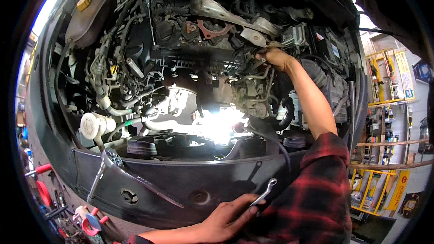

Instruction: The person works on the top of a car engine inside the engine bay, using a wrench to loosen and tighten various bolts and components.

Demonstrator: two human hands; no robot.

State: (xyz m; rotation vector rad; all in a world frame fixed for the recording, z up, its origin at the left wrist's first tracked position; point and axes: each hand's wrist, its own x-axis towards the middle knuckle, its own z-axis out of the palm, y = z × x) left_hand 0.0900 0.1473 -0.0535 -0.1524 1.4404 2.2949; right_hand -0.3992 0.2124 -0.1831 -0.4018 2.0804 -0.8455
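Observation:
My left hand point(228, 217) is closed around a small silver wrench point(267, 191). The wrench's ring end points up, just in front of the car's dark front panel point(172, 171). Deep in the engine bay, my right hand point(275, 58) reaches to the right side of the engine, its fingers curled in beside thin metal pipes point(266, 77). What those fingers grip is too small and shaded to make out. Above that hand lies a bent metal bracket point(253, 36). A rusty red flange point(213, 30) sits on the engine's far side.
A ratchet point(149, 185) with a socket extension point(96, 181) lies on the front panel. Another wrench point(134, 68) rests on the engine at left, near a long thin bar point(150, 20). Bright light point(219, 126) glares low in the bay. Tools stand at lower left, shelves point(384, 122) at right.

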